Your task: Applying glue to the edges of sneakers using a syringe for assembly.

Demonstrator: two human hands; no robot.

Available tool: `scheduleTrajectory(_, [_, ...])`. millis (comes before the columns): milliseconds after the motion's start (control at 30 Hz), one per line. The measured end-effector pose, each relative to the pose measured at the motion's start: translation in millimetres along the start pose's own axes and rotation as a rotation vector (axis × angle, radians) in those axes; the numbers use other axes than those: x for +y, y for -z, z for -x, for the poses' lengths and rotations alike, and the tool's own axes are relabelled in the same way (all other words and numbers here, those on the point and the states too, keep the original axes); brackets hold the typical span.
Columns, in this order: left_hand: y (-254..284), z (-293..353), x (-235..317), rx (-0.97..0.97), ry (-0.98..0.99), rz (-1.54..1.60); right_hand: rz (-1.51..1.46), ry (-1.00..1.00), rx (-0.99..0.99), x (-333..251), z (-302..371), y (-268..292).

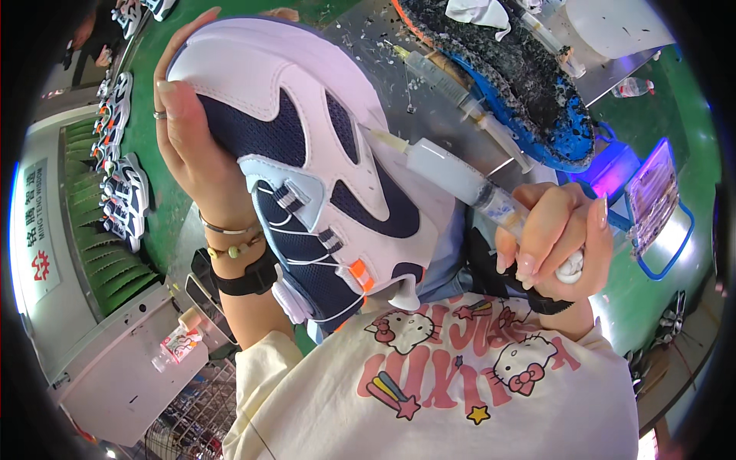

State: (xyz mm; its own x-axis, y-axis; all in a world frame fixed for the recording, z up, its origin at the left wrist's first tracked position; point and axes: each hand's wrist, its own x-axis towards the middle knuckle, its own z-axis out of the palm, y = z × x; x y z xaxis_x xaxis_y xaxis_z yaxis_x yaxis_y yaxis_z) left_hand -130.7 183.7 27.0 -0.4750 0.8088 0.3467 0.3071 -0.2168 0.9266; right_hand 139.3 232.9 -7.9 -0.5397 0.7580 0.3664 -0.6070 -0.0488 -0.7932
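Note:
A white and navy sneaker (pixel 314 165) with an elastic lace and a small orange tab is held up, tilted, in front of me. My left hand (pixel 192 142) is wrapped round its toe end, with the thumb on the upper. In my right hand (pixel 556 238) is a syringe (pixel 452 172) of whitish, cloudy contents, the fingers closed round its barrel. The tip points at the sneaker's side, by the edge of a navy mesh panel, and appears to touch it. A bit of white material (pixel 571 266) shows at the right palm.
Beyond the sneaker, a metal tabletop (pixel 360 38) bears scraps, another syringe (pixel 441 77) and a blue, grit-covered tray (pixel 529 92) with a white cloth (pixel 479 14). A blue lamp (pixel 613 169) glows violet at right. More sneakers (pixel 126 199) line the left. A small bottle (pixel 178 346) lies lower left.

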Motion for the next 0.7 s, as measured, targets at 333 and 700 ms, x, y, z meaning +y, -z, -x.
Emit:
scheduleTrajectory(333, [18,-5,-19,-0.008,0.055,0.101,-0.036,-0.161,-0.020,-4,17,3])
scheduleTrajectory(700, [-10,3,-18,0.122,0.126,0.308,-0.015,-0.209,-0.001,-13,29,10])
